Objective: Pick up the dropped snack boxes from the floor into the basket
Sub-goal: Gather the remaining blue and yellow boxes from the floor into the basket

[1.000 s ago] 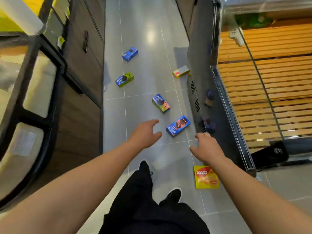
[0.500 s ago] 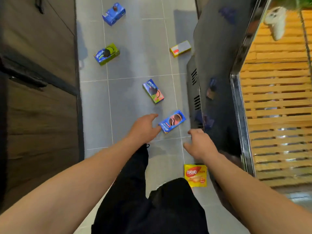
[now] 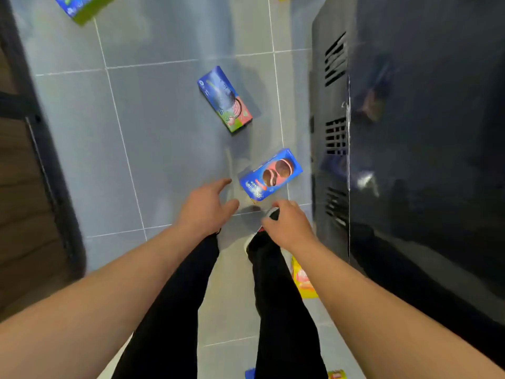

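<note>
A blue cookie box (image 3: 270, 174) with pink-filled cookies on it lies on the grey tiled floor just ahead of both hands. My left hand (image 3: 209, 205) hovers to its left, fingers spread, holding nothing. My right hand (image 3: 287, 224) is just below the box, fingers loosely curled and empty. Farther ahead lies a blue box with a pink and green end (image 3: 224, 99). A blue and green box (image 3: 82, 5) shows at the top left edge. A yellow wafer pack (image 3: 303, 280) lies by my right leg, partly hidden by my forearm. No basket is in view.
A dark cabinet with vent slots (image 3: 336, 127) stands close on the right. A dark wooden counter front (image 3: 24, 187) lines the left side. My black-trousered legs (image 3: 191, 296) fill the lower middle. Small blue and yellow pieces (image 3: 336, 374) show at the bottom edge.
The view has dropped closer to the floor and both hands have moved down toward the blue cookie box. The farthest boxes have slid out of the top of the view.
</note>
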Motion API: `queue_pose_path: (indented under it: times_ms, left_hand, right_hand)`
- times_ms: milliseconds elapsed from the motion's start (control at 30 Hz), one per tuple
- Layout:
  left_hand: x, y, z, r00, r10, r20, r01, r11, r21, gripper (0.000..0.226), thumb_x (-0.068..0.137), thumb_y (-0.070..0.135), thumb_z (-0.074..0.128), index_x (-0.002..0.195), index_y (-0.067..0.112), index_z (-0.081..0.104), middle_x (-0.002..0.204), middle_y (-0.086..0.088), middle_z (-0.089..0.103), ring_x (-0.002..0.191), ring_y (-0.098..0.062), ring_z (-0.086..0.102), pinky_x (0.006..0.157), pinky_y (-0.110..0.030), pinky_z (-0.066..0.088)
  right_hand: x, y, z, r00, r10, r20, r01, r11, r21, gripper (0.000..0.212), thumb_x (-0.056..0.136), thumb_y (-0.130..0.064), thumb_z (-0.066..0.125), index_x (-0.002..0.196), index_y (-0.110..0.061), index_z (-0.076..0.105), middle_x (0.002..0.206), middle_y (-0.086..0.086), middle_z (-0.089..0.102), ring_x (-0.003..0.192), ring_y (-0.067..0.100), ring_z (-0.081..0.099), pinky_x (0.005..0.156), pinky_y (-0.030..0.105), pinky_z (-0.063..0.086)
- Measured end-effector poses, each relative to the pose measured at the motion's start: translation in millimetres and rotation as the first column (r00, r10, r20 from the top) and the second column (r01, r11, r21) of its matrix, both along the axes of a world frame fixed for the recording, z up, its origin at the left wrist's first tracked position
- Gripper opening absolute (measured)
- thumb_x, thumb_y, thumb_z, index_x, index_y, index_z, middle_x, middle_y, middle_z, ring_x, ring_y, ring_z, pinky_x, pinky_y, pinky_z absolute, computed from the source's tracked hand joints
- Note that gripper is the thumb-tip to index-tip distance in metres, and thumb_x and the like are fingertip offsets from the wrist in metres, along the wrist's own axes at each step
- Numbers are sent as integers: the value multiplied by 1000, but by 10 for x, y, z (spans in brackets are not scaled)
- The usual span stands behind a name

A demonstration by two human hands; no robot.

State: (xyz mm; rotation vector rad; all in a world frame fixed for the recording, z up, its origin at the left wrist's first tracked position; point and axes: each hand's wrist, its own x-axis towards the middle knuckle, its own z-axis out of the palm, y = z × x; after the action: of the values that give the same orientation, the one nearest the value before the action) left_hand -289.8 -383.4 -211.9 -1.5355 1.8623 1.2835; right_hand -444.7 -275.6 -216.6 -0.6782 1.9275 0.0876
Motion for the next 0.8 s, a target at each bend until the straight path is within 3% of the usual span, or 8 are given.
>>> queue_pose_path:
  times_ms: [167,300,367,467,533,600,700,800]
  left_hand:
    - [-272,59,-1351,1000,-4,21,4,1000,27,56,87,36,62,141,26,46,135,-4,58,124,-24,53,100,-34,42]
    - [-501,89,-2503,999,-33,15,32,996,80,57,88,36,61,141,24,45,140,-2,54,125,-22,52,100,-30,39]
    - [-558,80,-2948,999,-40,12,38,994,103,58,88,34,61,142,22,44,141,-3,53,127,-22,51,100,-28,38]
    - [-643,51,-3588,998,-55,-4,55,988,141,63,87,37,65,143,21,42,144,-3,50,129,-21,49,103,-29,37]
    - [-678,70,-3817,997,-39,-64,50,982,182,67,79,45,69,138,21,49,135,-2,58,121,-21,55,100,-29,42]
    - [-677,141,-3946,991,4,-133,24,977,211,66,69,50,64,128,24,57,120,2,67,108,-18,63,95,-32,48]
    - [-586,247,-3909,973,118,-197,-56,955,293,63,67,46,66,126,25,59,112,8,69,99,-10,66,93,-31,51]
    - [-445,226,-3614,955,229,-191,-153,926,346,63,71,38,78,128,25,56,111,7,67,101,-10,65,93,-27,51]
  right_hand:
    - [-255,72,-1470,988,-154,3,153,985,78,40,86,-26,59,124,-14,54,126,7,54,119,26,51,91,30,40]
    - [-370,200,-2615,938,-345,-25,346,932,113,49,83,-33,67,124,-14,50,126,5,57,117,25,54,93,33,43]
    - [-386,189,-3021,839,-543,-26,543,834,98,56,80,-34,72,124,-14,44,119,3,57,113,24,57,89,32,45]
    - [-389,92,-3577,595,-799,-83,803,596,18,64,71,-38,78,114,-13,37,107,1,59,103,27,62,91,37,50]
    - [-368,85,-3803,420,-907,-7,907,420,-18,73,57,-46,79,113,-18,41,106,0,65,97,24,67,91,43,54]
    - [-327,145,-3950,287,-951,120,956,291,24,62,61,-44,79,112,-22,51,105,-1,71,94,22,70,87,47,57]
    - [-300,227,-3893,246,-953,174,963,261,70,27,84,-31,72,108,-23,61,104,-1,74,91,21,73,86,47,57]
    - [-256,218,-3571,224,-946,233,959,257,120,29,90,-29,69,115,-18,62,105,2,74,89,21,74,79,43,59]
